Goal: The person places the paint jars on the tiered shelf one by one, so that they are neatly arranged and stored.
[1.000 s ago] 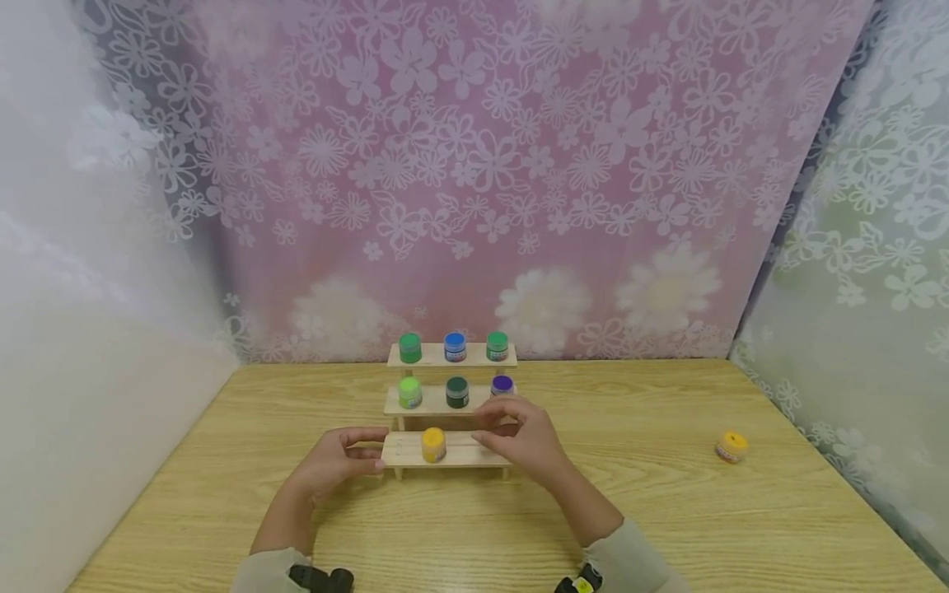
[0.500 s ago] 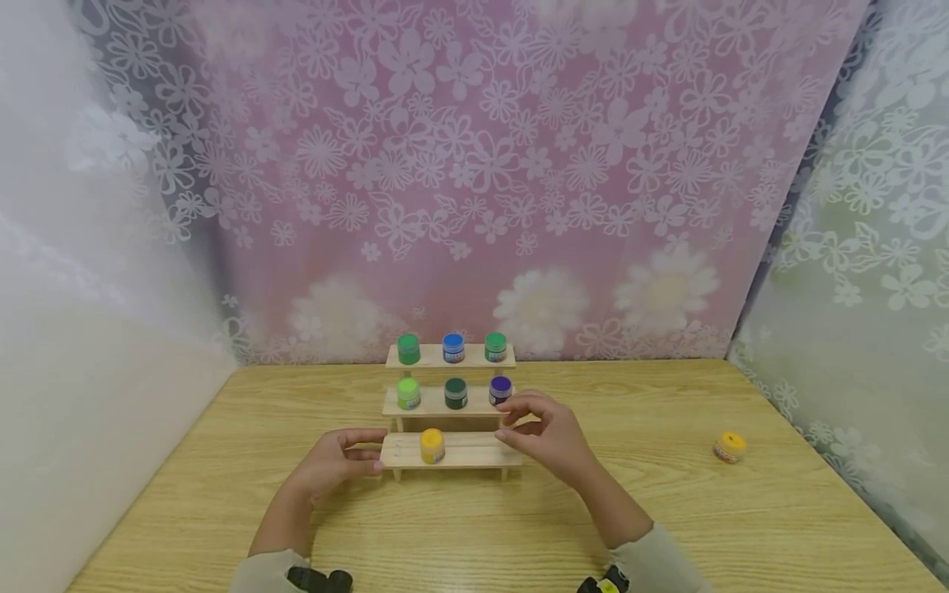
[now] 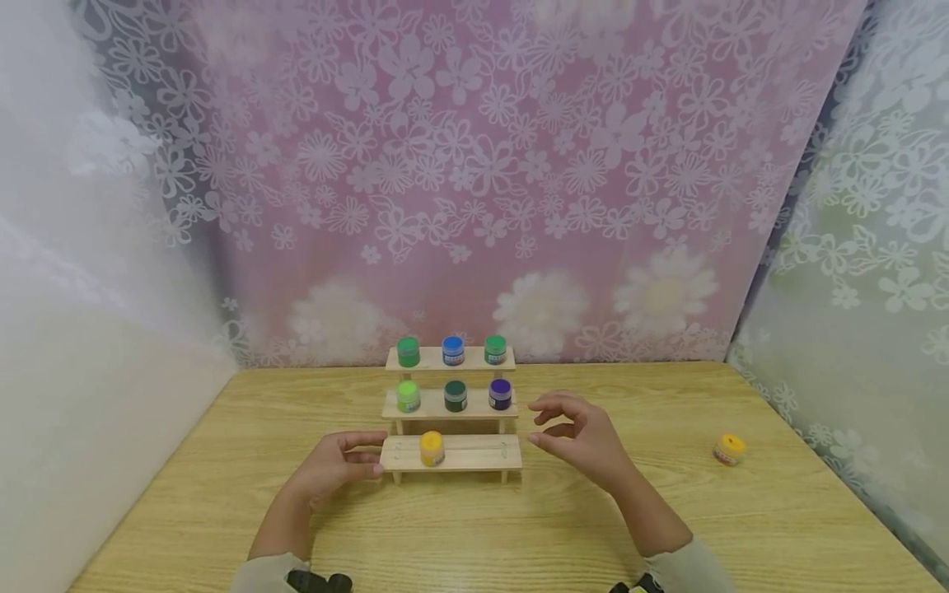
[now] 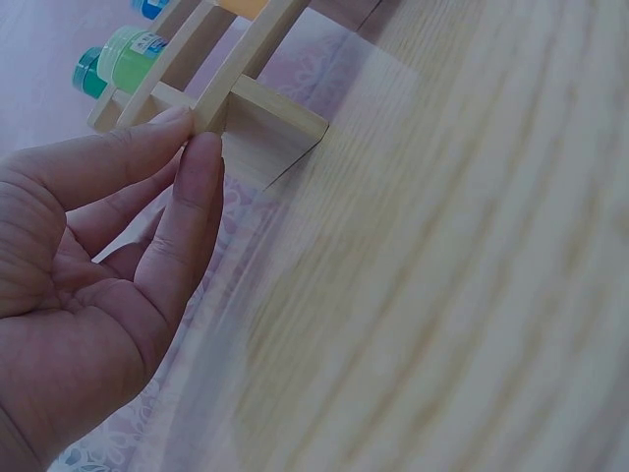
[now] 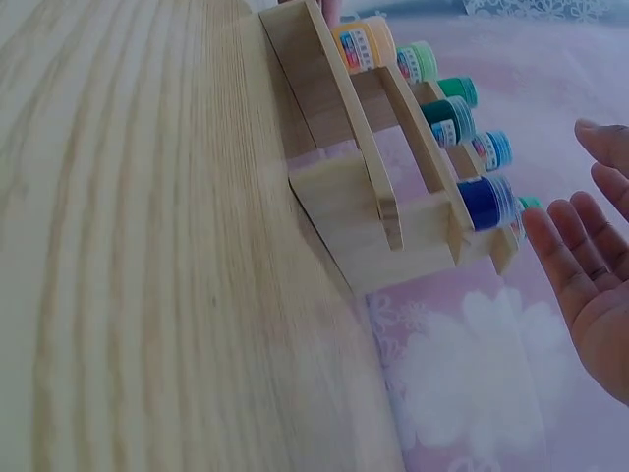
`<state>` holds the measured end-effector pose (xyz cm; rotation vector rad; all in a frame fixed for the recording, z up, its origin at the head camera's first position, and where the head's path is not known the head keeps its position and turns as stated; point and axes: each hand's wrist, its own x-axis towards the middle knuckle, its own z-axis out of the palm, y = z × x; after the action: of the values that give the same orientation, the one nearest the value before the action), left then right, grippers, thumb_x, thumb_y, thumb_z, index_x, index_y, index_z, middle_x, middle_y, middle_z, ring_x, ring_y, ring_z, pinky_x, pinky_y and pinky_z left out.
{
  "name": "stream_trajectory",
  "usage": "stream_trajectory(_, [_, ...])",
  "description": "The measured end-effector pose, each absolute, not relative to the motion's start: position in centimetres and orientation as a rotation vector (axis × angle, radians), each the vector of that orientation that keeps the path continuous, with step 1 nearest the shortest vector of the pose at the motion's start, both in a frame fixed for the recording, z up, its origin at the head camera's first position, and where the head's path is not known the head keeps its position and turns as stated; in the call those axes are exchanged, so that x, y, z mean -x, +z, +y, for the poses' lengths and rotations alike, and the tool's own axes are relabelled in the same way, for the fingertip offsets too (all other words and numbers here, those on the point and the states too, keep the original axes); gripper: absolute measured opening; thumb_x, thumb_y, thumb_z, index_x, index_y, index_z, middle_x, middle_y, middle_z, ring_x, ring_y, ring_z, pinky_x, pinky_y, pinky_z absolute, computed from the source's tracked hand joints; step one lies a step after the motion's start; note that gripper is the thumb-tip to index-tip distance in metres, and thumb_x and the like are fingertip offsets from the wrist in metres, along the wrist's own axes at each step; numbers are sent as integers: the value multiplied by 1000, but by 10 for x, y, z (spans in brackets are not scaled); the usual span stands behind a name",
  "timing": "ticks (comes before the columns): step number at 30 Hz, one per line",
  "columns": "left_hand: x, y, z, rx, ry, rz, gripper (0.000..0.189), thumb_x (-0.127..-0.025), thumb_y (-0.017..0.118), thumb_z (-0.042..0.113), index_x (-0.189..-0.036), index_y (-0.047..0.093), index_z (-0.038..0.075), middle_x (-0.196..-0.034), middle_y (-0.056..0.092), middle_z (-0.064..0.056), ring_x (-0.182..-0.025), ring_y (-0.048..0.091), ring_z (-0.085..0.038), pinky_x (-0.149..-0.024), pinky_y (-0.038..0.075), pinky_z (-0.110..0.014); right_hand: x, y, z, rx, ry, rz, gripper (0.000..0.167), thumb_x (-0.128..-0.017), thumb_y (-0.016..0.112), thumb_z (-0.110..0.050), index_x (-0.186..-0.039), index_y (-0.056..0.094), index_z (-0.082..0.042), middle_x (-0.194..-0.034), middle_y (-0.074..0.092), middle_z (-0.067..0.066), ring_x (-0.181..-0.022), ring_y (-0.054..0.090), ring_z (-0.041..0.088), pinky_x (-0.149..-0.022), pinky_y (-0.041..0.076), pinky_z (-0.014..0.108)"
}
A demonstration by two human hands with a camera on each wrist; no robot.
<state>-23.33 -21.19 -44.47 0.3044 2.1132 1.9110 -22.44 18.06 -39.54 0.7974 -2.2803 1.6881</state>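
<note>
A three-tier wooden rack (image 3: 474, 455) stands on the table, carrying small paint jars. My left hand (image 3: 334, 468) pinches the left end of its lowest shelf with thumb and fingertip, as the left wrist view also shows. Off the rack's right end, my right hand (image 3: 586, 445) hovers with bent, parted fingers and holds nothing. A yellow paint jar (image 3: 432, 449) sits left of centre on the lowest shelf. The middle shelf bears a light green jar (image 3: 409, 396), a dark green jar (image 3: 455, 396) and a purple jar (image 3: 500, 394). On top are a blue jar (image 3: 453, 351) and two green ones.
Another yellow paint jar (image 3: 730, 450) lies apart on the wood-grain table (image 3: 593, 543), far to the right. A pink floral backdrop (image 3: 474, 206) rises behind the rack, with pale panels at both sides.
My right hand has drawn away to the right from the rack's right end, uncovering the purple jar and the shelf end. The left hand stays at the left end.
</note>
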Motion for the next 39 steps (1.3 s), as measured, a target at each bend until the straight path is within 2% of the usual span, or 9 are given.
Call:
stream_trajectory(15, [236, -449, -214, -322, 1924, 2106, 63, -83, 78, 4, -137, 49, -9, -129, 56, -23, -104, 64, -25, -84, 56, -36, 217, -397, 230, -732, 1612, -2280, 35, -84, 76, -3, -117, 65, -3, -117, 58, 16, -99, 60, 21, -77, 58, 32])
stream_trajectory(22, [235, -450, -214, -343, 1921, 2107, 63, -82, 78, 6, -136, 51, -8, -128, 58, -20, -102, 65, -23, -84, 56, -35, 215, -395, 249, -680, 1582, -2288, 36, -85, 75, -2, -119, 64, -1, -119, 58, 13, -100, 60, 22, -77, 57, 28])
stream_trajectory(29, [235, -450, -213, -314, 1927, 2096, 63, -82, 78, 5, -137, 50, -9, -128, 58, -22, -104, 64, -25, -84, 56, -36, 213, -393, 265, -645, 1534, -2277, 33, -86, 74, -1, -118, 65, 0, -118, 59, 13, -99, 61, 20, -77, 57, 26])
stream_trajectory(39, [235, -449, -212, -305, 1927, 2102, 63, -83, 76, 2, -138, 48, -10, -129, 56, -23, -105, 63, -25, -84, 56, -37, 210, -393, 294, -520, 1494, -2320, 36, -88, 73, -3, -122, 63, 1, -119, 59, -4, -100, 61, 14, -78, 56, 23])
